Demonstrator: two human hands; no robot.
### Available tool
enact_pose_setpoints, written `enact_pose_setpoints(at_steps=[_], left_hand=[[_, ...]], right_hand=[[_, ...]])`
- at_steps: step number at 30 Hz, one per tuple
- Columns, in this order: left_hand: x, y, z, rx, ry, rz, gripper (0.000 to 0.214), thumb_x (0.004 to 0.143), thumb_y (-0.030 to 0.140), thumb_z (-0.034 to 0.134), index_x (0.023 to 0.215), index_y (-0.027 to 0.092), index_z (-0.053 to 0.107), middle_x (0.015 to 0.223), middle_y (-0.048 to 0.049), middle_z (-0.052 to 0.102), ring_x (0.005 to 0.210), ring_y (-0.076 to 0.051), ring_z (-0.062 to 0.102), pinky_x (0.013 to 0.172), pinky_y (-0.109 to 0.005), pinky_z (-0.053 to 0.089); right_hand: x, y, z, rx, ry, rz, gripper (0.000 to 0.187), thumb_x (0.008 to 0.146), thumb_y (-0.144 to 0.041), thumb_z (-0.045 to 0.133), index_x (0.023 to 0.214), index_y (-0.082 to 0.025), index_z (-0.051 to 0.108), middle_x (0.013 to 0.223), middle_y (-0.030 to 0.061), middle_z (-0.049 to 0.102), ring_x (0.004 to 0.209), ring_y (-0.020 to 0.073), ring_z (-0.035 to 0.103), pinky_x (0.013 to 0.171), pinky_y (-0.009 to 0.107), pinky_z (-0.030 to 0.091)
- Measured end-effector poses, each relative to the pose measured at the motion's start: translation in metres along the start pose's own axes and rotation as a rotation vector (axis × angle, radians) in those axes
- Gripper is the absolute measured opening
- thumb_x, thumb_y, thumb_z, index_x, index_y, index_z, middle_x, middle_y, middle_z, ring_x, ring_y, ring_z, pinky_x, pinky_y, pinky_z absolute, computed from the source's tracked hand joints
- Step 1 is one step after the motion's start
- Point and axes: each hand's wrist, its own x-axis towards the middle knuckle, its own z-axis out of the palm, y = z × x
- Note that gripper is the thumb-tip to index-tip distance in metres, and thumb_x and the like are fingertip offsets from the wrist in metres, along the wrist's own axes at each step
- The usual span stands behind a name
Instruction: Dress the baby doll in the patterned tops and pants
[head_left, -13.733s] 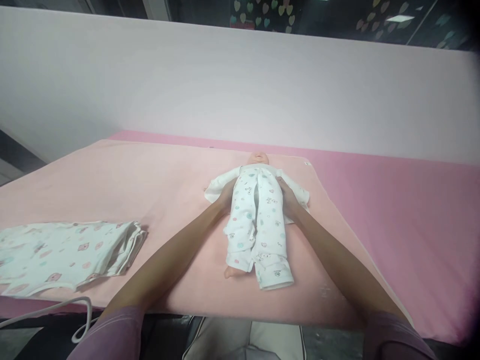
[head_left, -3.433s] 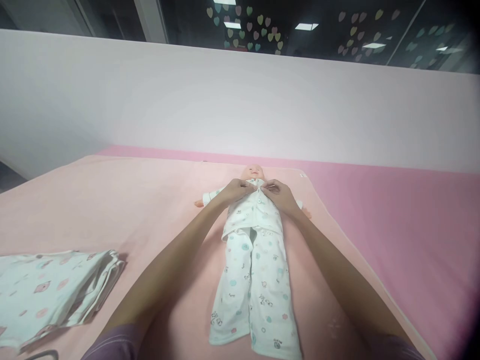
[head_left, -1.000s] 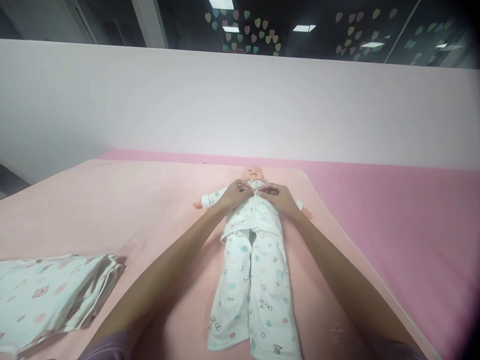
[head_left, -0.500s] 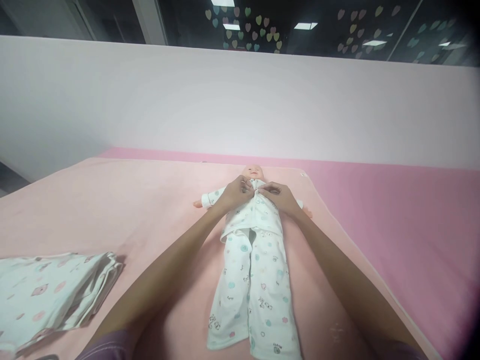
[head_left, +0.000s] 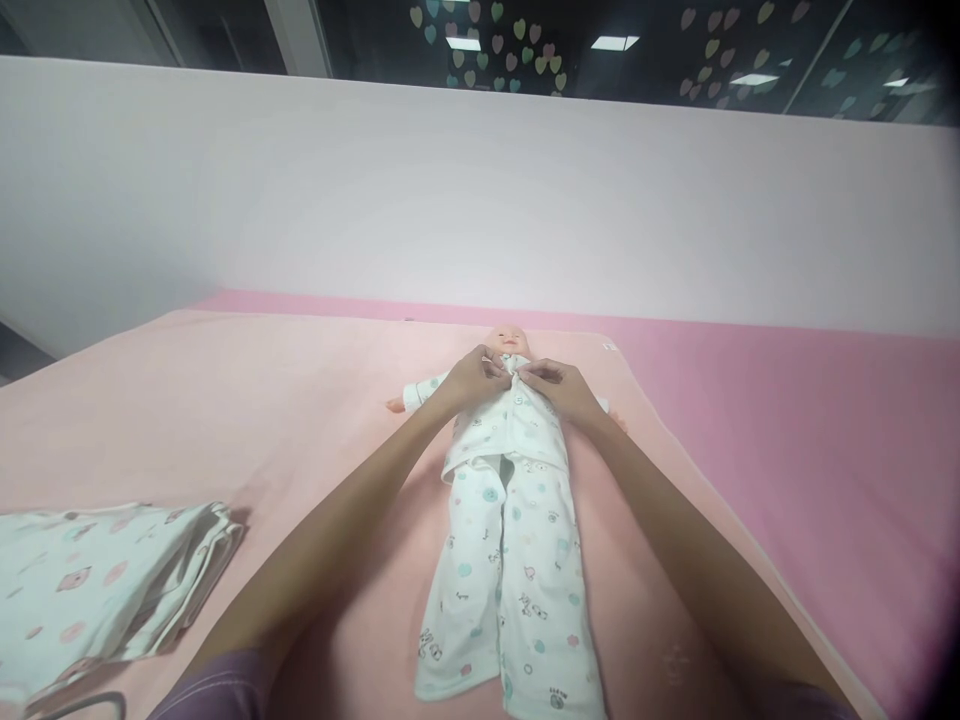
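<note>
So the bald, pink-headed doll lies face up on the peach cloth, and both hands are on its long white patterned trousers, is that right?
Not quite: the left hand and right hand aren't on the long white patterned trousers; the head view shows them at the front of the white patterned fabric top, near the neck. The bald, pink-headed doll does lie face up on the peach cloth.

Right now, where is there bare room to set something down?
On the peach sheet, beyond the folded clothes and left of the doll; also on the pink surface right of the sheet. Crowded at the shirt, where the left grip and right grip nearly meet.
</note>
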Motion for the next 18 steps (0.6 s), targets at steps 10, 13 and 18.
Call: enact_pose_setpoints(at_steps=[10, 13, 18], left_hand=[[0.000, 0.001, 0.006, -0.036, 0.064, -0.046, 0.032, 0.077, 0.024, 0.090, 0.096, 0.021, 0.065, 0.089, -0.0006, 0.075, 0.079, -0.016, 0.068, 0.071, -0.026, 0.047], [0.003, 0.004, 0.004, -0.175, 0.065, -0.138, 0.039, 0.072, 0.023, 0.095, 0.089, 0.021, 0.060, 0.075, 0.0037, 0.067, 0.065, -0.011, 0.058, 0.063, -0.024, 0.040], [0.009, 0.001, 0.002, -0.313, 0.041, -0.214, 0.051, 0.064, 0.030, 0.102, 0.080, 0.022, 0.054, 0.062, 0.0069, 0.054, 0.055, -0.010, 0.047, 0.056, -0.024, 0.032]], right_hand=[[0.000, -0.002, -0.005, 0.004, -0.019, -0.012, 0.040, 0.083, -0.060, 0.089, 0.101, -0.025, 0.086, 0.114, 0.0070, 0.085, 0.112, 0.0289, 0.077, 0.105, 0.044, 0.059], [0.001, 0.000, -0.003, 0.062, 0.000, 0.007, 0.044, 0.078, -0.063, 0.092, 0.101, -0.026, 0.087, 0.113, 0.0068, 0.085, 0.112, 0.0299, 0.077, 0.106, 0.046, 0.060], [0.003, 0.006, 0.003, 0.148, 0.044, 0.023, 0.047, 0.067, -0.063, 0.099, 0.095, -0.026, 0.089, 0.109, 0.0068, 0.086, 0.112, 0.0314, 0.078, 0.108, 0.048, 0.059]])
